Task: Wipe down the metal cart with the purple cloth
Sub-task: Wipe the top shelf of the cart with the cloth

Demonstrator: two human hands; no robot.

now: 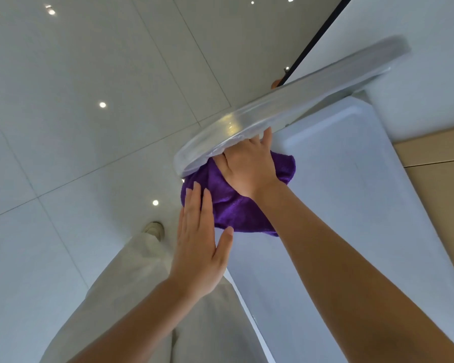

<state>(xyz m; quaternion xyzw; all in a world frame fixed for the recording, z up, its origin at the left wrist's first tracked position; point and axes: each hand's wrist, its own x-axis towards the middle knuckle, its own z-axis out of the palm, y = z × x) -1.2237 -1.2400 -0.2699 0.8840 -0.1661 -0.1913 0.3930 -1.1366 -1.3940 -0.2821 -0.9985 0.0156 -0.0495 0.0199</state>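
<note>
Right hand (247,166) presses the cloth (233,205) flat on the cart (338,205), fingers hidden under the rail (286,108); left hand (199,239) open, fingertips touching the cloth.

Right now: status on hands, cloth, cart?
Right hand flat on purple cloth, pressing it on the cart shelf under the top rail. Left hand open, fingertips at cloth edge. Nothing blocking.

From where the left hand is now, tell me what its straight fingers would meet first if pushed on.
The left hand points at the crumpled purple cloth; its fingertips already overlap the cloth's near edge, so the cloth likely comes first, though depth is unclear.
</note>
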